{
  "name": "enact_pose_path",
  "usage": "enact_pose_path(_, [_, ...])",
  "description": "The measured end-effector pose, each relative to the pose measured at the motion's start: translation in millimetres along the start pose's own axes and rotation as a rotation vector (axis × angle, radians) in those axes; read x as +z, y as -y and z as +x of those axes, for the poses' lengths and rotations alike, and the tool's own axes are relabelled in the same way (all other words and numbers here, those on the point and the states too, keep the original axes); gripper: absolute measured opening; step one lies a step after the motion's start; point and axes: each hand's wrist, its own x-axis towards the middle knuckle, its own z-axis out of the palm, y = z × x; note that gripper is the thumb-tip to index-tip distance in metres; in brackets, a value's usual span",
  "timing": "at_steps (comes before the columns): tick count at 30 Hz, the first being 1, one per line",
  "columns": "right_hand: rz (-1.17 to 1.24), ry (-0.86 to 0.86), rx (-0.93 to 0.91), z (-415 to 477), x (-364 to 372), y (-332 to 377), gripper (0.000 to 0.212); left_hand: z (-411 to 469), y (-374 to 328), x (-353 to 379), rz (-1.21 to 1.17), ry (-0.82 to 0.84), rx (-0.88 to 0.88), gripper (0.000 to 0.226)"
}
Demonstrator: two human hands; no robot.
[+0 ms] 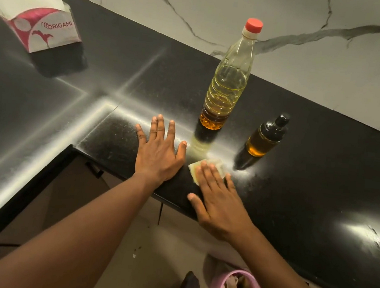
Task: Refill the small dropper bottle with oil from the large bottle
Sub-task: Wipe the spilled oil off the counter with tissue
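Your left hand (160,151) lies flat on the counter (308,178), fingers spread; your right hand (219,201) presses a tissue (197,169) with straight fingers, near the capped bottle (227,82) and dropper (266,137).

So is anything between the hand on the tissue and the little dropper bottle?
No, nothing visible. Only bare counter lies between the right hand and the dropper bottle; the large bottle stands further left.

We note dim, warm indoor light. Glare from above streaks the black countertop (320,179) in crossing bands, brightest near its front edge and at far right. The large bottle (227,84) and dropper bottle (265,139) mirror darkly in the polish. Wide-angle bending curves the edges; we see slight softness and grain throughout.
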Motion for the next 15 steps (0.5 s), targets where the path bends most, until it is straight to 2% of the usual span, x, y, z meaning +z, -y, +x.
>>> enact_pose_path(4, [0.002, -0.024, 0.152, 34.1, -11.2, -11.7, 0.076, 0.0, -0.1, 0.1, -0.006, -0.008, -0.001, 0.077])
enact_pose_path(7, [-0.007, -0.016, 0.118, 50.9, -11.3, 7.8, 0.080, -0.3, 0.2, 0.7, -0.002, -0.018, 0.002, 0.078])
enact_pose_path(11, [-0.012, 0.011, 0.023, -4.4, -1.4, 19.1, 0.080, -4.3, -1.3, -0.7, 0.018, -0.029, 0.067, 0.076])
enact_pose_path(15, [-0.010, -0.001, 0.193, -62.9, 3.3, -17.9, 0.087, -27.2, -12.8, 2.0, 0.025, -0.004, 0.171, 0.076])
